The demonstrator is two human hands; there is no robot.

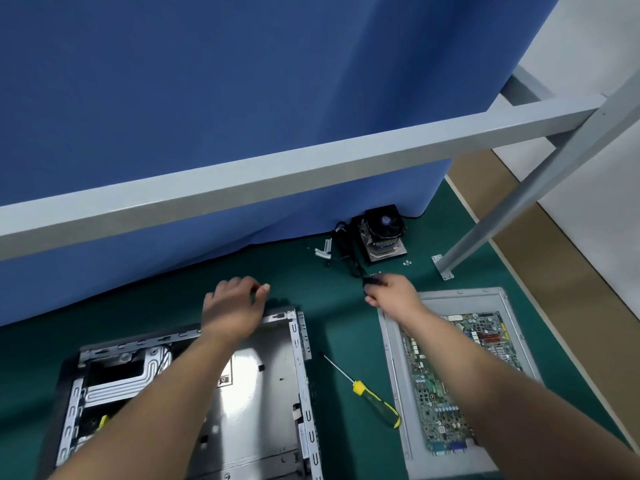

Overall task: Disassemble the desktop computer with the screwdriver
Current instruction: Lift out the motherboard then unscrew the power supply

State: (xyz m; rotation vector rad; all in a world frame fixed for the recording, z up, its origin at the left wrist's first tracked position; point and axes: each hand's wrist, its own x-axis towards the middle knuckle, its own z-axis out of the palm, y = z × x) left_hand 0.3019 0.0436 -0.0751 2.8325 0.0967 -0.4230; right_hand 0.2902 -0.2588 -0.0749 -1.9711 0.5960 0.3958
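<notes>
Metal case (270, 375): left hand (233, 303) curls over its 12 o'clock edge; right hand (394, 294) pinches small black part (370, 280); screwdriver (363, 391) lies between case and motherboard (460, 375).

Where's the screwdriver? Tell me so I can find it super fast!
Look at the green mat, in the gap between the open metal computer case and the grey panel with the green circuit board. The screwdriver lies there slanted, untouched, the only thing with a yellow-and-black handle and thin metal shaft.
</notes>
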